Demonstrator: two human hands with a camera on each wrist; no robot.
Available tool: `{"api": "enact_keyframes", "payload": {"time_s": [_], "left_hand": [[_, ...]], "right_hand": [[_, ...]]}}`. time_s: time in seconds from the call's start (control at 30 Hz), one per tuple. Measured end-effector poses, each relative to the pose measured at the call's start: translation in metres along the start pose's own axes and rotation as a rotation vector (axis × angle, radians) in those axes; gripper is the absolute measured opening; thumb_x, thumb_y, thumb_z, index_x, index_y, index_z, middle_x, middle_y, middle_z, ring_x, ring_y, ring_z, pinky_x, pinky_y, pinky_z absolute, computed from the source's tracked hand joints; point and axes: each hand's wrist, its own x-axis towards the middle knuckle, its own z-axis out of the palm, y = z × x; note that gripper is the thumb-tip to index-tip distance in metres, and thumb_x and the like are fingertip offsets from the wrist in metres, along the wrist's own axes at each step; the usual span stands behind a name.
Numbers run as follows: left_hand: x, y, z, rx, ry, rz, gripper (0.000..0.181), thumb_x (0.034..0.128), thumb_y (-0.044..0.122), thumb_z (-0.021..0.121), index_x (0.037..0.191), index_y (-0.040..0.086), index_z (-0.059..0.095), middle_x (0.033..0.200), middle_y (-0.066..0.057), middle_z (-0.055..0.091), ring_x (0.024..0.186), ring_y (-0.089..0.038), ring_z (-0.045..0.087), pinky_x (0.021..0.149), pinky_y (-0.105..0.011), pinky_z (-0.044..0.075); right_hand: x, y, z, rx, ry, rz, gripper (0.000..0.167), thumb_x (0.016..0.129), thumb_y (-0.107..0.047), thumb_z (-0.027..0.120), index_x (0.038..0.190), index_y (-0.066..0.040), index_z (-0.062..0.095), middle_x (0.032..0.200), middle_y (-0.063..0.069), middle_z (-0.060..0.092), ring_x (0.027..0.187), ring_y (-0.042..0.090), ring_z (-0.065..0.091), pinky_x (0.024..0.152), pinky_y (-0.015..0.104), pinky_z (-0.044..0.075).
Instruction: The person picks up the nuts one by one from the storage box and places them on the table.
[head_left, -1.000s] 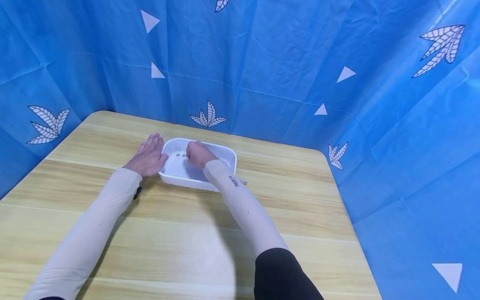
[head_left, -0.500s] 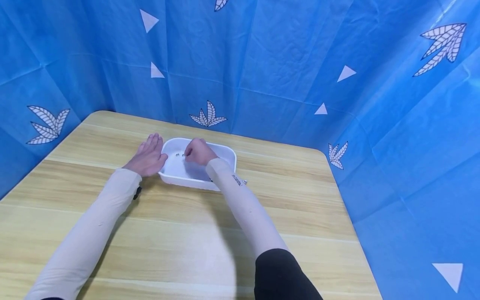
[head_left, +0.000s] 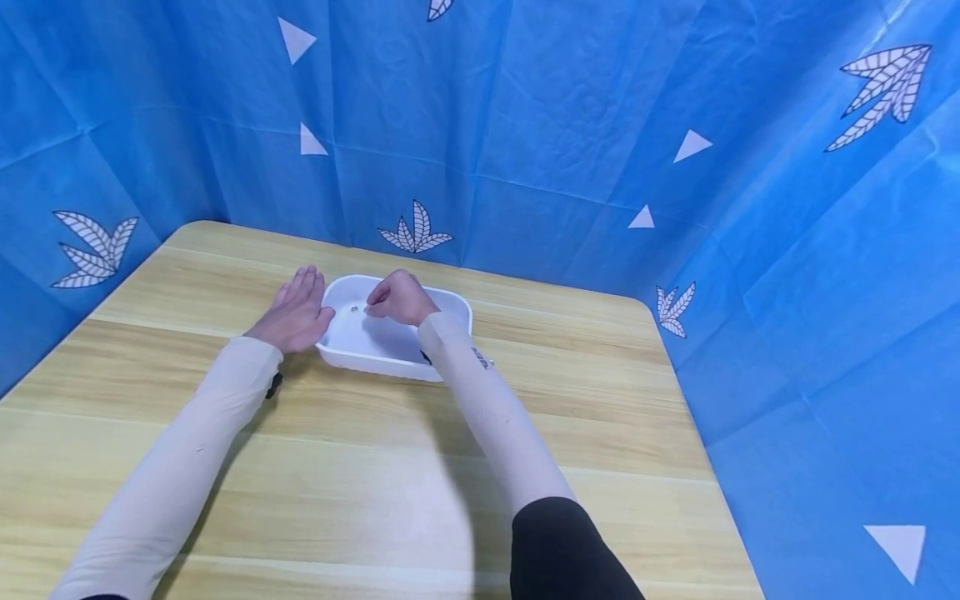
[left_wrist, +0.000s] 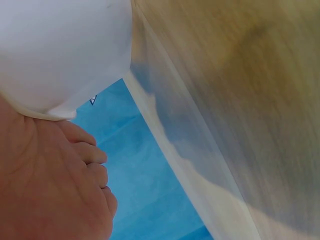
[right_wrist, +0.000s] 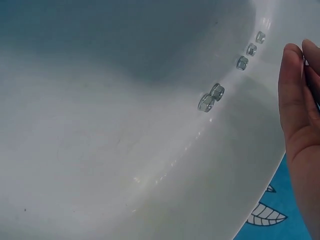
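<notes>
A white tray (head_left: pixel 360 362) lies toward the table's far side. My left hand (head_left: pixel 291 315) rests at the tray's left end, fingers straight and thumb near the rim; its palm side (left_wrist: pixel 55 175) fills the lower left of the left wrist view. Over the tray is my right hand (head_left: pixel 401 298), thumb and fingertips close together. In the right wrist view this right hand (right_wrist: pixel 300 95) is at the right edge; whether anything small sits between its fingertips is unclear. Several metal nuts (right_wrist: pixel 242 63) stand in a line along the foot of the tray wall, two of them touching.
Just outside the tray's right end a small shiny piece (head_left: pixel 491 363), partly behind the right forearm, lies on the wooden table (head_left: pixel 360 500). A blue curtain (head_left: pixel 555 125) with white leaf prints hangs behind and beside the table.
My right hand has turned and lifted slightly inside the tray, so its thumb and fingertips show more. The forearm has shifted a little right. My left hand has kept its place.
</notes>
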Motion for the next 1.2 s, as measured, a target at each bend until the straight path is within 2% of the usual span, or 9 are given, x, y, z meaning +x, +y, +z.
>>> {"api": "enact_keyframes", "payload": {"time_s": [0.4, 0.53, 0.7, 0.83, 1.0, 1.2], "left_hand": [[0.0, 0.0, 0.001, 0.014, 0.006, 0.004, 0.075, 0.1078, 0.033, 0.024, 0.159, -0.014, -0.004, 0.169, -0.033, -0.012, 0.159, -0.048, -0.014, 0.13, -0.064, -0.005], [-0.001, 0.0, 0.0, 0.011, 0.005, 0.004, 0.075, 0.1078, 0.033, 0.025, 0.159, -0.014, -0.003, 0.169, -0.033, -0.012, 0.159, -0.048, -0.014, 0.13, -0.063, -0.006], [0.0, 0.002, -0.001, 0.025, -0.003, 0.003, 0.075, 0.1077, 0.033, 0.023, 0.159, -0.014, -0.005, 0.169, -0.033, -0.013, 0.159, -0.049, -0.014, 0.13, -0.063, -0.005], [0.0, 0.002, -0.002, 0.036, -0.012, 0.002, 0.075, 0.1078, 0.034, 0.022, 0.159, -0.014, -0.006, 0.168, -0.034, -0.013, 0.158, -0.049, -0.014, 0.129, -0.064, -0.004], [-0.001, 0.003, -0.003, 0.036, -0.015, 0.001, 0.075, 0.108, 0.035, 0.021, 0.159, -0.014, -0.004, 0.168, -0.034, -0.013, 0.158, -0.049, -0.014, 0.129, -0.065, -0.004], [-0.002, 0.004, -0.002, 0.037, -0.014, 0.005, 0.075, 0.1084, 0.035, 0.022, 0.159, -0.014, -0.005, 0.168, -0.034, -0.013, 0.158, -0.049, -0.014, 0.129, -0.065, -0.004]], "right_hand": [[-0.004, -0.001, -0.006, 0.116, -0.005, 0.046, 0.016, 0.088, -0.016, 0.083, 0.102, -0.01, 0.083, 0.097, 0.003, 0.082, 0.086, 0.012, 0.074, 0.074, 0.022, 0.057], [-0.007, -0.002, -0.01, 0.159, -0.013, 0.079, 0.015, 0.089, -0.018, 0.082, 0.103, -0.012, 0.083, 0.097, 0.001, 0.082, 0.086, 0.013, 0.073, 0.074, 0.033, 0.06], [-0.01, -0.004, -0.015, 0.254, -0.01, 0.078, 0.015, 0.089, -0.017, 0.082, 0.101, -0.009, 0.082, 0.094, 0.005, 0.082, 0.086, 0.017, 0.075, 0.089, 0.048, 0.062], [-0.01, -0.005, -0.017, 0.304, -0.015, 0.068, 0.016, 0.089, -0.015, 0.082, 0.102, -0.007, 0.081, 0.096, 0.008, 0.082, 0.086, 0.019, 0.077, 0.095, 0.048, 0.061], [-0.012, -0.008, -0.019, 0.309, -0.016, 0.071, 0.017, 0.089, -0.016, 0.082, 0.104, -0.008, 0.081, 0.098, 0.007, 0.082, 0.09, 0.02, 0.077, 0.099, 0.047, 0.06], [-0.014, -0.012, -0.023, 0.344, -0.02, 0.053, 0.02, 0.089, -0.016, 0.082, 0.106, -0.006, 0.08, 0.101, 0.01, 0.081, 0.104, 0.033, 0.077, 0.103, 0.047, 0.059]]}}
